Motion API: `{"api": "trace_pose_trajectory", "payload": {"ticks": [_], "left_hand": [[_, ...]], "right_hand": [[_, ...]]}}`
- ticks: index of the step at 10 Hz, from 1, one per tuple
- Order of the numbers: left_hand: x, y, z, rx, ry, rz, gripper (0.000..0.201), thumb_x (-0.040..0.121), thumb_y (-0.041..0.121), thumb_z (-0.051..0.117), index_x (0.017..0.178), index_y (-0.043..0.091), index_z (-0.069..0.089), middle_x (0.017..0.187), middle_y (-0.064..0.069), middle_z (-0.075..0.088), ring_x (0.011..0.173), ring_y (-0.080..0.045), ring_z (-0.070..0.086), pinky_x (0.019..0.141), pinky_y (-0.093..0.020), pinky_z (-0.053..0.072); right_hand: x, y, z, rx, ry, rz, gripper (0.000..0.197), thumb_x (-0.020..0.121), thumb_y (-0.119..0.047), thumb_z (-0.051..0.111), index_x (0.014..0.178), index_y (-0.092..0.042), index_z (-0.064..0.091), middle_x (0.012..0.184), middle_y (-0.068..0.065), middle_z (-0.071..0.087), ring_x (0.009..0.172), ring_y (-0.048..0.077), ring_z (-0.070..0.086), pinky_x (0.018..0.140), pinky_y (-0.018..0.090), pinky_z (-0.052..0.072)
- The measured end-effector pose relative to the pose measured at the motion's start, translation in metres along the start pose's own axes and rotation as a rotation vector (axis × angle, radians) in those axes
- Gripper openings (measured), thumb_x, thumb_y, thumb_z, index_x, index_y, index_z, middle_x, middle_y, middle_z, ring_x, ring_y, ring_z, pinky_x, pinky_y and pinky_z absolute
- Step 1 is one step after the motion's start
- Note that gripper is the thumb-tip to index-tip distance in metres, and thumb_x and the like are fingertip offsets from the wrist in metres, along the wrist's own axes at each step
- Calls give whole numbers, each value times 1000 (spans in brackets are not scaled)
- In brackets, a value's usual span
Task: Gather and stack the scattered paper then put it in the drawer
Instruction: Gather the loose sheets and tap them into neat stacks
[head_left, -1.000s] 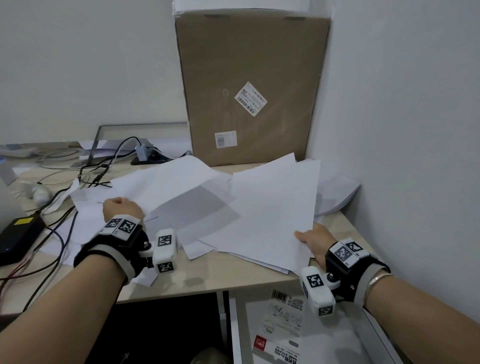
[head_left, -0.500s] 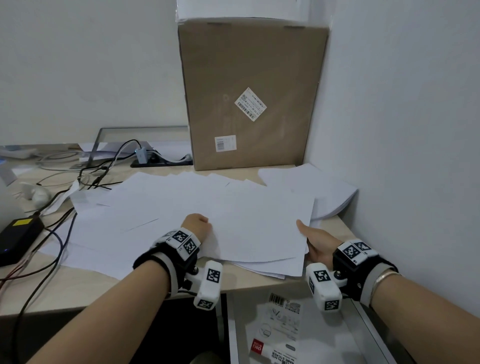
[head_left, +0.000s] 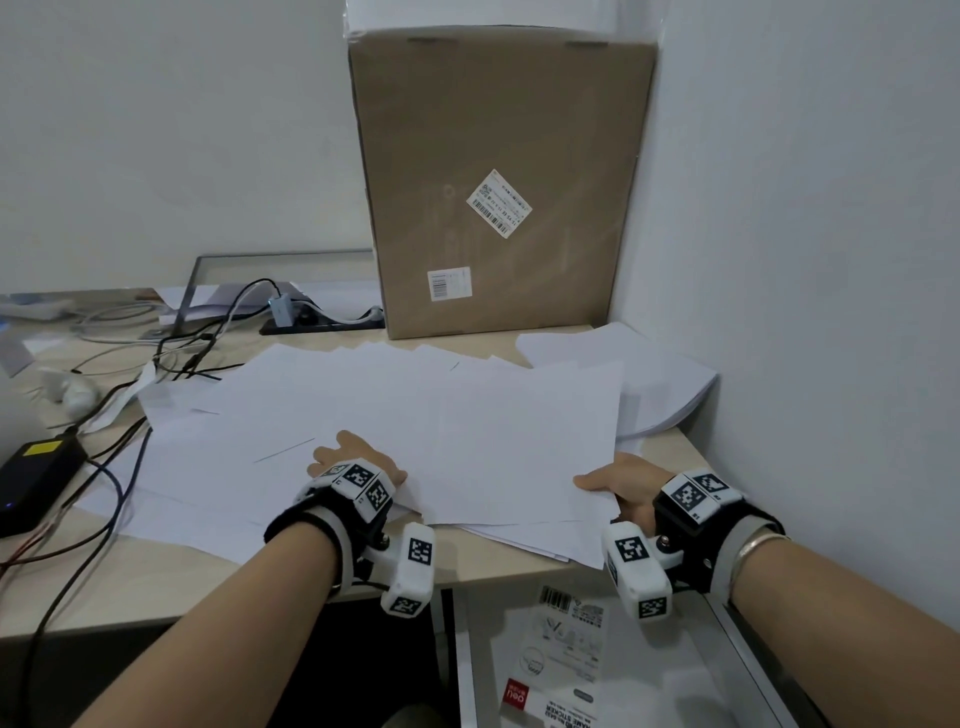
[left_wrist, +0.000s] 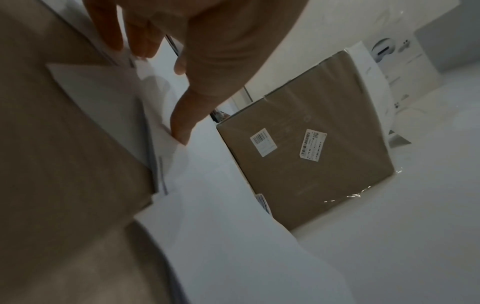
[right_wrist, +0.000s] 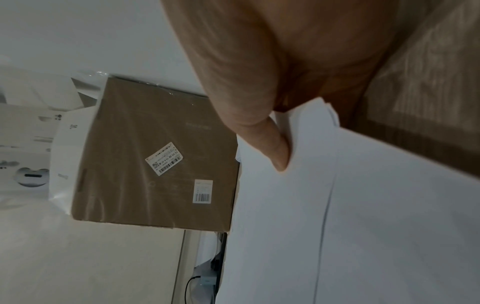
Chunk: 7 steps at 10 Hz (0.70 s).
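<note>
Loose white paper sheets (head_left: 441, 415) lie overlapped across the wooden desk (head_left: 156, 582). My left hand (head_left: 353, 462) rests on top of the sheets near the front middle. In the left wrist view its thumb (left_wrist: 182, 127) and fingertips touch the paper (left_wrist: 221, 236) with the fingers fairly straight. My right hand (head_left: 618, 480) grips the front right corner of the pile, thumb on top and fingers hidden underneath. The right wrist view shows that thumb (right_wrist: 275, 148) pressing on the stacked edges (right_wrist: 363, 226). Below the desk's front edge the drawer (head_left: 670, 675) stands open.
A tall cardboard box (head_left: 498, 182) stands at the back against the right wall. Another small paper stack (head_left: 654, 374) lies in the right corner. Cables (head_left: 114, 457) and a black adapter (head_left: 36, 478) crowd the left. A sticker pack (head_left: 561, 654) lies in the drawer.
My left hand has moved right from the pile's left side to its front middle. The lifted sheets now lie flat. My right hand keeps its hold on the corner.
</note>
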<state>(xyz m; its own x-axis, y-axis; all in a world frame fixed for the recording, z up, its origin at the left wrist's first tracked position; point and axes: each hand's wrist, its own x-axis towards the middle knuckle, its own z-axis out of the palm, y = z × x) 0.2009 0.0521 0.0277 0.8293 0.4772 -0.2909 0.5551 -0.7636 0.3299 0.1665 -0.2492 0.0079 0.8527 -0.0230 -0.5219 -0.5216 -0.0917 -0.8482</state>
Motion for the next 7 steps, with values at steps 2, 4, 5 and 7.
{"api": "trace_pose_trajectory", "payload": {"ticks": [2,4,5,7], "left_hand": [[49,5,13,-87,-52,24,99,60,43,80,138,-2,39,138,-20,48,126,-35,49,100,-38,41],[18,-7,-9,-480,22,117,41,91,1,52,130,-6,49,130,-25,54,119,-38,53,93,-38,45],[21,-16,-21,-652,193,113,32,91,1,43,119,-4,58,122,-25,59,111,-41,56,92,-39,45],[16,-26,-62,-1099,489,-14,34,93,9,40,123,4,55,124,-20,59,112,-38,56,95,-42,46]], "right_hand": [[-3,0,3,-4,7,-26,27,91,3,55,117,-2,57,119,21,64,112,40,60,99,56,45],[-3,0,4,-12,25,-36,37,90,4,56,127,0,53,123,19,63,114,37,59,101,54,44],[-4,0,5,-12,40,-31,38,91,1,57,128,-4,52,121,18,64,112,37,61,98,55,46],[-9,-1,7,-8,35,-28,37,92,2,55,129,-3,52,123,18,63,112,37,60,99,53,46]]}}
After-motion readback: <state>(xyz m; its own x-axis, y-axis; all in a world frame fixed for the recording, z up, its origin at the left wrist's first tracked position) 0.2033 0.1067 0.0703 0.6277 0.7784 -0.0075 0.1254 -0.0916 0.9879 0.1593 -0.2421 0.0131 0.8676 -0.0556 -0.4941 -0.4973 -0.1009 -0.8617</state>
